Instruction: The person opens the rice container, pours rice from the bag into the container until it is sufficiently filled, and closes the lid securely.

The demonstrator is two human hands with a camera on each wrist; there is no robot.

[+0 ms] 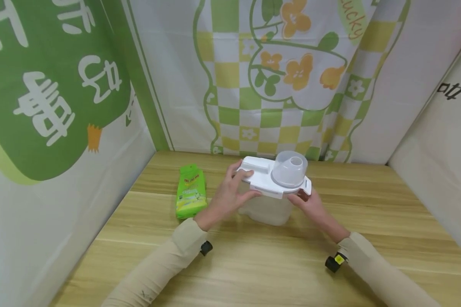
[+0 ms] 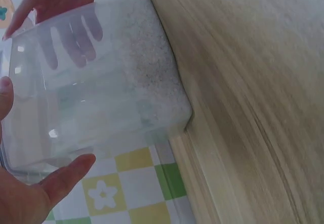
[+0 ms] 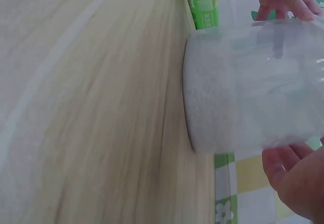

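A see-through storage container (image 1: 270, 213) stands on the wooden table under a white lid (image 1: 259, 181). An upturned clear cup (image 1: 289, 168) sits on the lid's right part. Pale, fine grains (image 2: 152, 62) show inside the container's bottom in the left wrist view. My left hand (image 1: 230, 187) grips the lid's left end, fingers on top and thumb at the front edge. At the other end, my right hand (image 1: 311, 207) holds the container just below the rim, its thumb in front. A white side clasp (image 1: 306, 186) sticks out above that hand.
Left of the container lies a green packet (image 1: 192, 192) with printed writing, close to my left wrist. The wooden table (image 1: 253, 268) ends at a checked, flowered cloth (image 1: 230, 106) behind. White fabric walls (image 1: 445, 170) border both sides.
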